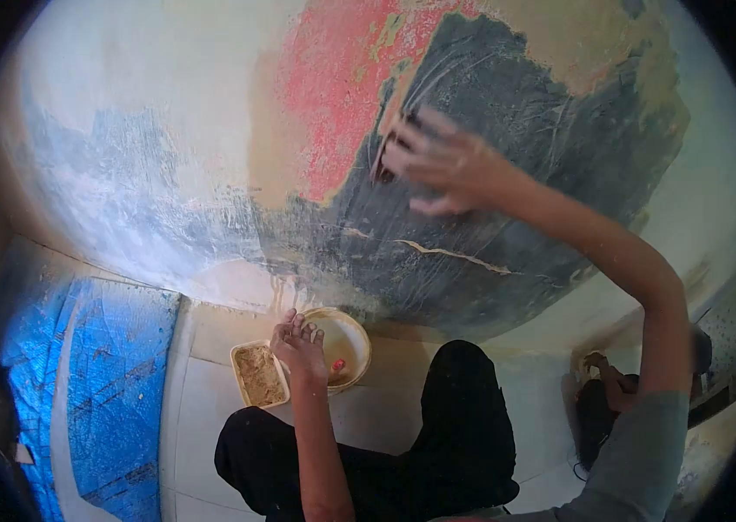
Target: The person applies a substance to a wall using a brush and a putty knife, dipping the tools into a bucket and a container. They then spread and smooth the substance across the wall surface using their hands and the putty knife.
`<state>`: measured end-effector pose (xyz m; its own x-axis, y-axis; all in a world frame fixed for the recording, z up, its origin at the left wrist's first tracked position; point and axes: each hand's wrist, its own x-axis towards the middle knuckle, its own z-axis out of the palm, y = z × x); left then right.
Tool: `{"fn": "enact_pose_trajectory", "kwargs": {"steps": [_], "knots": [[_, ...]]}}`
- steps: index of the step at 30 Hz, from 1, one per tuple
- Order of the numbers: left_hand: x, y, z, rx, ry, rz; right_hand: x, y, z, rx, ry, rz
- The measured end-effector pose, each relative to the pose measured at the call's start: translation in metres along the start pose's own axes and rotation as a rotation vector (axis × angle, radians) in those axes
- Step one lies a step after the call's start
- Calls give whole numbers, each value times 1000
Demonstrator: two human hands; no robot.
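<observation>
My right hand, blurred by motion, is up against the wall on a dark grey patch. Its fingers press a flat tool with a thin, reddish-brown edge to the surface; its exact kind I cannot tell. Below the wall, my left hand hangs with loosely curled fingers apart and nothing in it. It overlaps the near side of a round, pale yellow bucket holding cloudy liquid and a small red thing. Beside that stands a rectangular tub of crumbly brown material.
Bare red, tan and grey layers show on the wall, with a jagged light crack low down. A blue sheet lies on the left. Pale floor tiles surround my bent legs. Another person sits at the right.
</observation>
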<state>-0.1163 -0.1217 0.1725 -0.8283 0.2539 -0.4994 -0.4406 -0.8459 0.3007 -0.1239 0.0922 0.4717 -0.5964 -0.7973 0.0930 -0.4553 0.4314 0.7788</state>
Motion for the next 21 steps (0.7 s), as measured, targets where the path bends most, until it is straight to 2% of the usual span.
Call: {"fn": "enact_pose_trajectory", "kwargs": {"steps": [2,5,6,8,9,11,12,14,15,17,18,20,21], "knots": [[1,1,-3,-2,11,4,9,24,-27,-246,98,281],[3,4,-7,-35,3,-5,6,-3,-10,-77,85,315],[3,5,-6,-42,0,-2,7,1,-8,-81,88,308],[2,7,-5,-36,66,-13,9,8,-7,-115,-13,-3],[2,5,-8,-38,71,-23,10,14,-12,-110,-22,-7],[6,4,-13,-51,28,32,15,26,-25,-400,218,452],[4,6,-12,-58,30,37,12,15,-15,-399,224,446],[2,7,-8,-72,72,2,7,-16,4,-23,-176,-13],[4,7,-8,-76,71,2,8,-7,0,-26,-177,-16],[6,7,-11,-84,76,7,13,15,-16,-308,52,192],[5,6,-11,-88,82,4,15,11,-17,-303,49,187],[2,6,-10,-97,85,-1,16,-5,-21,-211,133,476],[4,6,-10,-102,87,1,13,-13,-12,-210,134,470]]}}
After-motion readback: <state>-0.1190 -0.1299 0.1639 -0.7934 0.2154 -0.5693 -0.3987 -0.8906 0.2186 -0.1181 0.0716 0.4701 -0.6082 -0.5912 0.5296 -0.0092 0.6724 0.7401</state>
